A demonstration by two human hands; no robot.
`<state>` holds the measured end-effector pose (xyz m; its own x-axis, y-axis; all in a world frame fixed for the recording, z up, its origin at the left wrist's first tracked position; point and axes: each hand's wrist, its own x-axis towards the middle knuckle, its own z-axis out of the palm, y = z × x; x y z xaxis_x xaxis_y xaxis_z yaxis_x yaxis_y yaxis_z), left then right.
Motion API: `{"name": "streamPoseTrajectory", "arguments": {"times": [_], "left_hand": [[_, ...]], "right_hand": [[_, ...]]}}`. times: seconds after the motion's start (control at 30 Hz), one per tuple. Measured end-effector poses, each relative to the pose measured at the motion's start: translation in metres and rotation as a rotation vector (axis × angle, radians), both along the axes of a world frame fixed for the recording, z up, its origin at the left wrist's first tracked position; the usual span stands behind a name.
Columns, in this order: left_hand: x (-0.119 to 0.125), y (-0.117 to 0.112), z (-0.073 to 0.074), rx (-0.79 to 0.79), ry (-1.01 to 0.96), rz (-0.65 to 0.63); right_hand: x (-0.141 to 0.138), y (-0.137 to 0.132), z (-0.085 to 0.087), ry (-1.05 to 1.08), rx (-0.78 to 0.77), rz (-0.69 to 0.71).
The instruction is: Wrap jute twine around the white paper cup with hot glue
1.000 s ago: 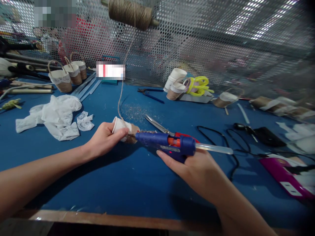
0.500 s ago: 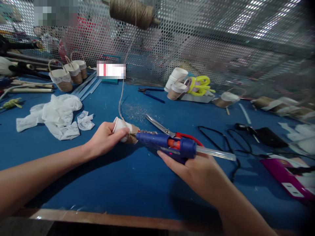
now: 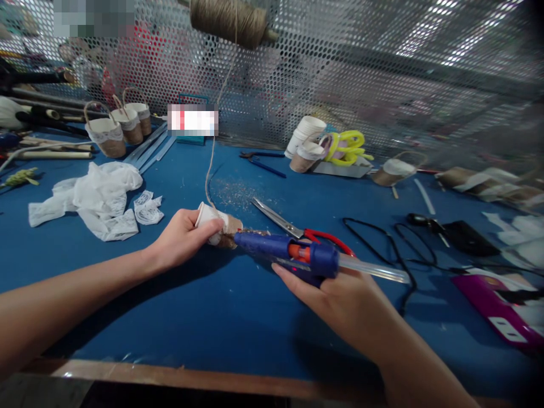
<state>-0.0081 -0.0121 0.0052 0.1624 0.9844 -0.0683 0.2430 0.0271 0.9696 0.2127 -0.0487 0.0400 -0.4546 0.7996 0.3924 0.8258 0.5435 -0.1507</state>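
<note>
My left hand (image 3: 185, 235) is closed around a small paper cup (image 3: 208, 214) lying on its side, its base end wrapped in brown twine. A strand of twine (image 3: 210, 164) runs down to the cup from the twine spool (image 3: 229, 21) above. In my right hand (image 3: 340, 300) is a blue glue gun (image 3: 280, 249), with a clear glue stick poking out of its back. Its nozzle meets the twine-wrapped end of the cup. Just behind the gun lie scissors (image 3: 278, 218) with red handles, partly hidden by it.
White lace (image 3: 102, 198) lies at left, below several twine-handled cups (image 3: 106, 139). Pliers (image 3: 263, 161), stacked paper cups (image 3: 306, 133) and yellow pipe cleaners (image 3: 348, 147) stand toward the mesh wall (image 3: 297, 73). A black cable (image 3: 374, 235) and purple power strip (image 3: 488, 306) are at right.
Both hands have stayed almost in place. The glue gun's nozzle has shifted very slightly along the twine-wrapped part of the cup.
</note>
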Motion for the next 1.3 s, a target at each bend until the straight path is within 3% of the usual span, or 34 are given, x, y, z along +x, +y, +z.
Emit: {"name": "streamPoseTrajectory", "arguments": {"times": [0.33, 0.47, 0.7, 1.03, 1.3], "left_hand": [[0.001, -0.003, 0.002, 0.063, 0.062, 0.008], [0.000, -0.005, 0.001, 0.115, 0.087, -0.031], [-0.003, -0.007, 0.000, 0.205, 0.154, -0.085], [-0.004, -0.008, 0.004, 0.293, 0.146, -0.154], [-0.004, -0.008, 0.001, 0.567, 0.182, -0.210]], "right_hand": [[0.005, 0.003, -0.002, -0.079, 0.060, 0.027], [0.014, 0.005, -0.005, -0.243, 0.178, 0.095], [0.013, 0.010, 0.011, -0.460, 0.477, 0.304], [0.024, 0.007, -0.007, -0.365, 0.405, 0.270], [0.022, 0.012, -0.003, -0.373, 0.400, 0.206]]}}
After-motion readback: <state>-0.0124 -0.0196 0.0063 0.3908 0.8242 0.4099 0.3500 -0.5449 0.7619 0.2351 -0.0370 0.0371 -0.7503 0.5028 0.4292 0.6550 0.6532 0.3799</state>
